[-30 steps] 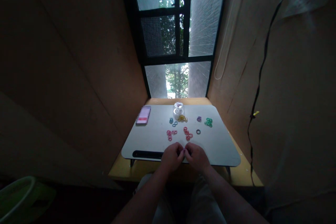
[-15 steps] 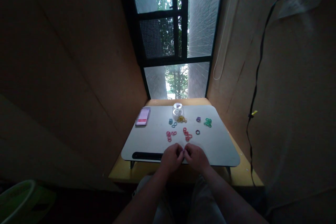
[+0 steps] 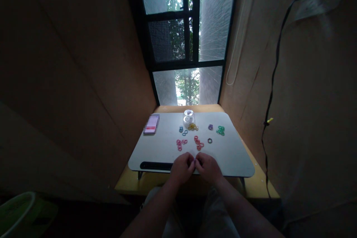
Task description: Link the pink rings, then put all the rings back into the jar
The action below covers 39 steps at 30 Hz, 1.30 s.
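My left hand (image 3: 182, 167) and my right hand (image 3: 209, 168) meet at the near edge of the white lap table (image 3: 231, 156). Both are closed, thumbs and fingers pinched together tip to tip. A tiny pale purplish bit shows between them, too small to name. Just beyond my fingers lie small red rings (image 3: 198, 142) and pink rings (image 3: 179, 142), grouped by colour. One dark ring (image 3: 208, 141) sits alone to the right. Farther back are blue rings (image 3: 181, 129), yellow rings (image 3: 192, 127), purple rings (image 3: 210, 127) and green rings (image 3: 221, 131).
A clear rounded container (image 3: 189, 117) stands at the back, touching or close to the yellow rings. A phone (image 3: 152, 124) lies at the back left. A black slot (image 3: 156, 166) runs along the near left edge. A black cable (image 3: 275, 70) hangs on the right wall.
Almost nothing differs. Both hands stay pinched together in the same place, and the rings lie as before; the view has shifted very slightly.
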Each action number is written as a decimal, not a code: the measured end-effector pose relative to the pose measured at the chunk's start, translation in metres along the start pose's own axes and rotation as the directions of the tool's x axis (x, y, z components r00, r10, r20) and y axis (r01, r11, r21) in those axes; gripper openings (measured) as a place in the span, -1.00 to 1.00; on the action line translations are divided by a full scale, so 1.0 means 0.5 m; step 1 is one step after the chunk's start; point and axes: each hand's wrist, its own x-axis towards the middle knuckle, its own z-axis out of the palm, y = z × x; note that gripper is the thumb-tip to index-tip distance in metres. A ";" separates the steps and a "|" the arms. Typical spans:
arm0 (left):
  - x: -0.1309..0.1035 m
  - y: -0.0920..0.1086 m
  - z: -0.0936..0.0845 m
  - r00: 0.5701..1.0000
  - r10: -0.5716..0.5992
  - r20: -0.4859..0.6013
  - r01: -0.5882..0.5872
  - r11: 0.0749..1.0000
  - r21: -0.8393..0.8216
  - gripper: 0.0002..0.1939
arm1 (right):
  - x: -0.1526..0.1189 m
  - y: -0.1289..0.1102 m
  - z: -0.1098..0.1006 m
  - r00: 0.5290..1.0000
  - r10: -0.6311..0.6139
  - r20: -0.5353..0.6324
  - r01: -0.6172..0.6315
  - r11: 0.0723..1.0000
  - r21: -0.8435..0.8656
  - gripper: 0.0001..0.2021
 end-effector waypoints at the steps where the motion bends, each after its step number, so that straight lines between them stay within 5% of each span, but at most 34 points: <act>1: 0.000 0.000 0.000 1.000 0.000 0.000 0.000 1.000 -0.001 -0.89 | 0.000 0.000 0.000 1.000 0.000 0.000 0.000 1.000 0.001 -0.86; 39: -0.004 0.003 -0.003 0.999 0.037 0.006 -0.037 0.999 0.040 -0.89 | -0.001 0.003 0.003 1.000 0.008 0.008 -0.008 1.000 -0.014 -0.86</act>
